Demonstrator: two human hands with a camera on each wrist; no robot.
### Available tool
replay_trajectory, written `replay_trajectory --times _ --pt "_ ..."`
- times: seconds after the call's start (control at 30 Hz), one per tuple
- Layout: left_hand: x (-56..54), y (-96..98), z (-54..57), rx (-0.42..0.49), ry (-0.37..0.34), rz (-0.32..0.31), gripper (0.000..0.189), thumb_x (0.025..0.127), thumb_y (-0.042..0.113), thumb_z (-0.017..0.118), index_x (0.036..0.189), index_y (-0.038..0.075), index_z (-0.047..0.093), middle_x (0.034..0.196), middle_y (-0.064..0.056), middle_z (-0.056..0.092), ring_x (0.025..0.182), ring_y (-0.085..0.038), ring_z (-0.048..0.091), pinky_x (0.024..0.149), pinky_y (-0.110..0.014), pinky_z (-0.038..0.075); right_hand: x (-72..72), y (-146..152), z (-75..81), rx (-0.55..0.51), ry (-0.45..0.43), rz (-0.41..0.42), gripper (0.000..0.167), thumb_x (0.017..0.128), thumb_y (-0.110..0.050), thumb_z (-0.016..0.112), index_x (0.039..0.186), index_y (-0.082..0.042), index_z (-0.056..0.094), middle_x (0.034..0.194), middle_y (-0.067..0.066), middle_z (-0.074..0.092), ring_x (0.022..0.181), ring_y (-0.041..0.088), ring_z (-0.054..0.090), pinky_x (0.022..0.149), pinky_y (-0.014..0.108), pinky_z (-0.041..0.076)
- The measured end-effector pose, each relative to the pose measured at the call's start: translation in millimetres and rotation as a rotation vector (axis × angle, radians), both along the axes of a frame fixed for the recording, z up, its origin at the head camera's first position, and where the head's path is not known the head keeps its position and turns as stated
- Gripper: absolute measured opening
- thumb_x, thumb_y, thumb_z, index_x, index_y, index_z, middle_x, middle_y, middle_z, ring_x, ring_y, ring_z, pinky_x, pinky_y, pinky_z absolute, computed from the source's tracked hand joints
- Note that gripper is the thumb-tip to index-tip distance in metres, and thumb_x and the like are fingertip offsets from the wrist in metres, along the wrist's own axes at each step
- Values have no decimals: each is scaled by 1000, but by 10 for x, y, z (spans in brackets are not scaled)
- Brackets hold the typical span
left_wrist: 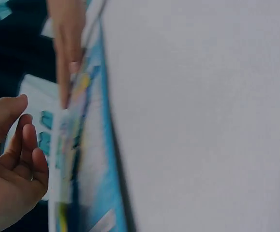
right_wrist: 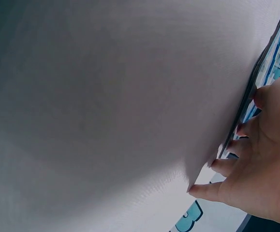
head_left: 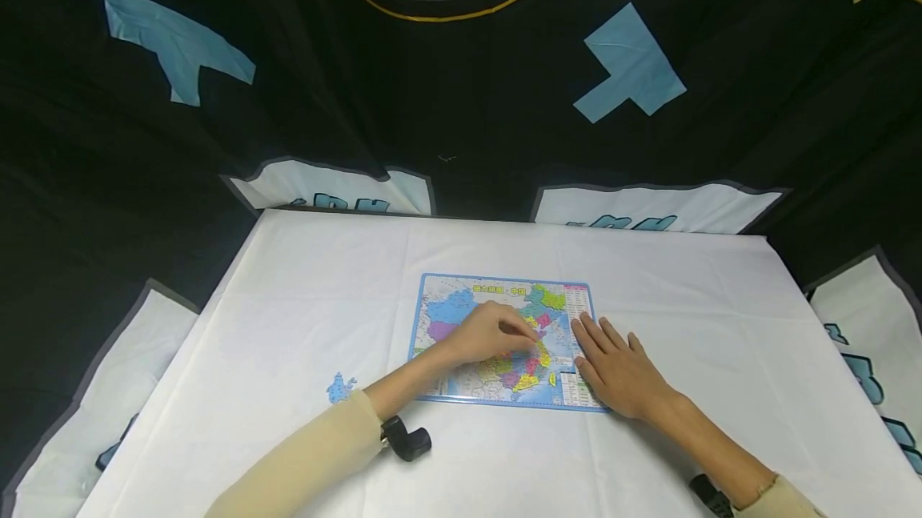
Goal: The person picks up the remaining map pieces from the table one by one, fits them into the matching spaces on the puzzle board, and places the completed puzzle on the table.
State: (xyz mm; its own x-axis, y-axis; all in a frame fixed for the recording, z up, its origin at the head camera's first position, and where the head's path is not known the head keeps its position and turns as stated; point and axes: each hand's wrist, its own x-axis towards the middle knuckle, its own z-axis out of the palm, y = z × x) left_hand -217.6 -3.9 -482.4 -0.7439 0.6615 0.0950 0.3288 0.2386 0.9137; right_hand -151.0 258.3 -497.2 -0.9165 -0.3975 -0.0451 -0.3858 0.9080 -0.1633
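Note:
A map puzzle board point(head_left: 461, 386) with a blue border lies flat on the white table. My left hand point(head_left: 493, 332) hovers over its middle, fingers loosely bent. In the left wrist view, the thumb and fingers of that left hand point(left_wrist: 14, 169) are apart with nothing between them. My right hand point(head_left: 623, 374) rests with straight, spread fingers on the board's right edge and the cloth beside it. The right wrist view shows the same right hand point(right_wrist: 263, 154) along the dark board edge point(right_wrist: 248, 92). Blue puzzle pieces point(head_left: 339, 388) lie on the cloth left of the board.
White cloth point(head_left: 310, 286) covers the table. Beyond its far edge hangs a black curtain point(head_left: 461, 118) with blue and yellow shapes. A black wrist camera point(head_left: 407, 439) sticks out from the left sleeve point(head_left: 317, 454), low over the cloth.

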Motion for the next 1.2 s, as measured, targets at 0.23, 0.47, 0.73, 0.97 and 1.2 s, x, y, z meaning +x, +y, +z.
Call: replay_trajectory --times 0.23,0.47,0.73,0.97,1.2 --pt "13 -426 219 24 -37 95 17 92 17 73 103 5 78 102 3 73 94 -14 64 81 -32 53 5 2 1 -11 7 5 60 106 -34 44 156 -4 31 160 16 27 144 43 25 107 71 22" --pt "101 -1042 349 -27 -22 220 19 91 17 73 108 7 77 107 -9 72 97 -18 64 90 -36 52 5 5 -14 -18 9 9 59 106 -33 44 155 -3 31 160 16 27 144 43 25 106 71 23" --pt "260 -1752 307 -99 0 381 28 92 18 73 114 2 72 111 -9 71 99 -19 65 94 -38 51 5 6 -19 -15 12 8 59 106 -33 45 155 -4 31 160 16 27 144 43 26 106 71 23" --pt "505 -2242 192 -193 -52 428 33 90 18 75 120 4 69 116 -10 69 104 -24 64 88 -34 52 2 -9 -11 -17 7 7 60 105 -34 44 155 -3 31 160 17 27 144 43 25 107 71 23" --pt "657 -2530 -6 -258 -86 364 41 86 23 80 123 11 69 121 -6 67 103 -21 60 83 -29 48 7 6 -15 -8 7 6 60 106 -35 43 156 -4 31 161 16 27 145 42 25 107 71 23"
